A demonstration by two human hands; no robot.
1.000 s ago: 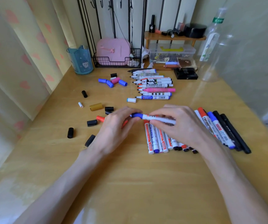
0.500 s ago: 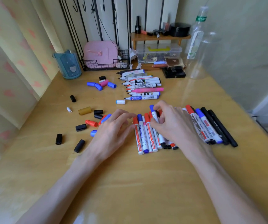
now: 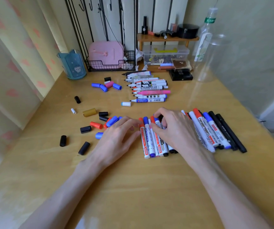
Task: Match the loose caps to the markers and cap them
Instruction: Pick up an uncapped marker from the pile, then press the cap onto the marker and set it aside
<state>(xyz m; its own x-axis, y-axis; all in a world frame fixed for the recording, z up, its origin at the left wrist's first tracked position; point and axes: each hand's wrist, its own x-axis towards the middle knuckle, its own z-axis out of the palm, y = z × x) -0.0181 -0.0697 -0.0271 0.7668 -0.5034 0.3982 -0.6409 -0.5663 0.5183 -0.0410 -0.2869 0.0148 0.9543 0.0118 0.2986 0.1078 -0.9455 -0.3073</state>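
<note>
A row of capped markers (image 3: 147,142) lies side by side in front of me. My right hand (image 3: 174,129) is over that row, its thumb and curled fingers pinching the blue-capped marker (image 3: 157,120) lying in it. My left hand (image 3: 116,138) rests flat beside the row with relaxed fingers, its tips against the red-capped marker (image 3: 142,128) at the row's left edge. More capped markers (image 3: 215,131) lie to the right. Uncapped markers (image 3: 149,90) are lined up farther back. Loose caps lie to the left: blue (image 3: 111,120), red (image 3: 96,125), black (image 3: 85,129), gold (image 3: 89,112).
Other caps lie at the back left: blue (image 3: 100,86) and pink (image 3: 109,84). A white cap (image 3: 126,103) sits by the uncapped row. A blue cup (image 3: 73,65), a wire basket (image 3: 109,66), a clear box (image 3: 166,53), a black box (image 3: 180,75) and a bottle (image 3: 204,35) line the back.
The blue-capped marker, held crosswise in both hands a second ago, now lies in the capped row. My left hand has let go and rests beside the row.
</note>
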